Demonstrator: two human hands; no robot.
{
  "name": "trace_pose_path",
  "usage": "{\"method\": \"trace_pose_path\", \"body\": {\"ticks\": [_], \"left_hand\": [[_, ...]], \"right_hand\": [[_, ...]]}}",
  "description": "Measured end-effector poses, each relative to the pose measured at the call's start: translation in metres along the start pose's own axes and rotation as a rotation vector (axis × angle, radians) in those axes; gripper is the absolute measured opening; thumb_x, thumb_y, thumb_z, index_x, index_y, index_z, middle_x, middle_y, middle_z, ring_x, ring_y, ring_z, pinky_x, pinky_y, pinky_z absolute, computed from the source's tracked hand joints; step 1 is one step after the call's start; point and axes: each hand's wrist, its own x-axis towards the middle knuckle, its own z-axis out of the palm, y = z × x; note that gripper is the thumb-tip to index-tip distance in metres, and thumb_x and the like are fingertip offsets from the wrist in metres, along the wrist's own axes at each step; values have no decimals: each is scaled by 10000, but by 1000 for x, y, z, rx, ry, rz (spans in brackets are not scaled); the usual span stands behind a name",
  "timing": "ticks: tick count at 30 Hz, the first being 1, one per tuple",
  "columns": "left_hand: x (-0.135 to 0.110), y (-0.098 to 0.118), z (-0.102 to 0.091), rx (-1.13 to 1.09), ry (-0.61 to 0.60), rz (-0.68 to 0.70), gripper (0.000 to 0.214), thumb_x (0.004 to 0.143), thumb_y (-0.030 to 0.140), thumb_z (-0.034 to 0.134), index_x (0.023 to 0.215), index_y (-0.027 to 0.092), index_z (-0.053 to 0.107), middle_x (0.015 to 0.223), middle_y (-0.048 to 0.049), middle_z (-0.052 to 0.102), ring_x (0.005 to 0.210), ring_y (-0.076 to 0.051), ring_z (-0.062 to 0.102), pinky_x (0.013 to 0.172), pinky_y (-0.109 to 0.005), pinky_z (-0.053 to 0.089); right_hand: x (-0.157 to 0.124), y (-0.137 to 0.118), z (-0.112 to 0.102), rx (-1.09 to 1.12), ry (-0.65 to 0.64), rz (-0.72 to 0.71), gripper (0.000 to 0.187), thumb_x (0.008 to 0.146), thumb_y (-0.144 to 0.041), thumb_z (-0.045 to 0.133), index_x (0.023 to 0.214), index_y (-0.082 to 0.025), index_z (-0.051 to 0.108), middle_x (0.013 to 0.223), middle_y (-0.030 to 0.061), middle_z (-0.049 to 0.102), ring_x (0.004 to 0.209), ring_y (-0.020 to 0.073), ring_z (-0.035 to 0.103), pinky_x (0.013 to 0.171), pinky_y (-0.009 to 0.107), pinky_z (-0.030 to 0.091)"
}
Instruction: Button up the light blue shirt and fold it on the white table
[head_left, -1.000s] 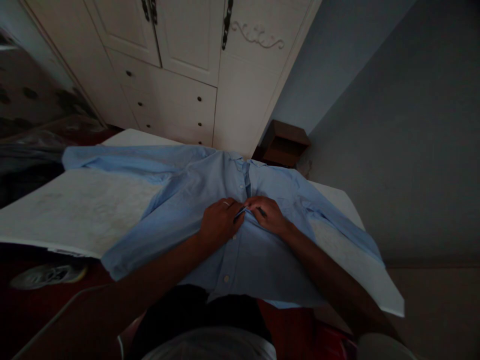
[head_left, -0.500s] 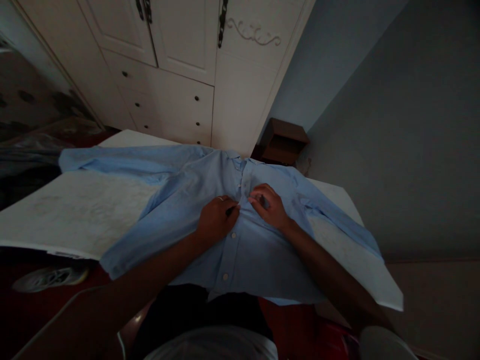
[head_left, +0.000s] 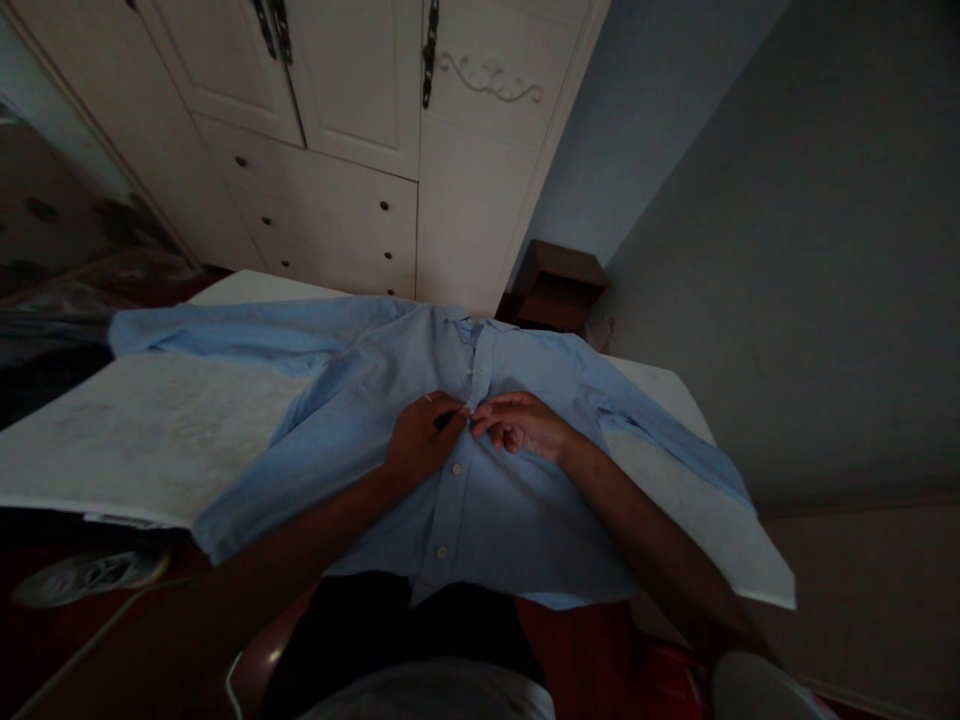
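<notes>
On the table, a light-blue shirt lies flat.

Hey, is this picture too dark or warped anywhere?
Head view: dim and underexposed; left hand and right hand are dark shapes on the light blue button-up shirt, finger detail murky. Head view's wide lens tilts the cream wooden wardrobe and white table; no glare.

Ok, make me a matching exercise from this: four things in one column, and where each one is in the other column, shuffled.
1 shirt
2 wardrobe
3 shoe
4 left hand

A on the floor, bottom left
B on the shirt's button strip
C spread over the table
D behind the table, cream with dark handles

Pairs: 1-C, 2-D, 3-A, 4-B
</notes>
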Motion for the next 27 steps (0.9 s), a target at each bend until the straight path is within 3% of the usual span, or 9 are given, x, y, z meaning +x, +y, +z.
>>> {"method": "trace_pose_path", "body": {"ticks": [10, 15, 22, 25, 27], "left_hand": [[-1, 0, 0, -32, 0, 25, 231, 882, 265, 505, 786, 189, 701, 788, -36, 681, 751, -153, 624, 727, -293, 486], [-2, 2, 0, -70, 10, 37, 219, 885, 267, 512, 799, 192, 700, 796, -34, 679, 759, -153, 627, 728, -292, 491], [-2, 2, 2, -60, 23, 22, 185, 871, 262, 533, 783, 188, 678, 791, -29, 668, 750, -147, 621, 723, -286, 487], [-3, 1, 2, -46, 60, 3, 123, 838, 264, 580, 888, 181, 657, 857, -38, 666, 766, -149, 614, 730, -290, 496], [-4, 1, 1, -73, 104, -3, 232, 809, 260, 616, 1025, 173, 617, 958, -53, 653, 756, -133, 608, 722, -281, 502]], "right_hand": [[1, -3, 7, 76, 105, 64, 206, 654, -261, 788, 780, -135, 685, 749, 34, 730, 428, 51, 553, 293, 137, 272], [2, -3, 7, 43, 84, 40, 225, 660, -308, 775, 758, -136, 667, 693, 9, 727, 238, -8, 301, 229, 170, 140], [3, -4, 7, 43, 56, 55, 290, 610, -345, 803, 736, -145, 634, 677, 3, 724, 225, -9, 287, 226, 163, 127], [3, -3, 7, 39, 61, 39, 282, 616, -336, 795, 743, -144, 633, 677, 6, 724, 230, -11, 281, 230, 164, 127], [3, -2, 7, 34, 66, 24, 264, 631, -324, 785, 749, -143, 634, 678, 6, 724, 235, -10, 286, 235, 165, 131]]}}
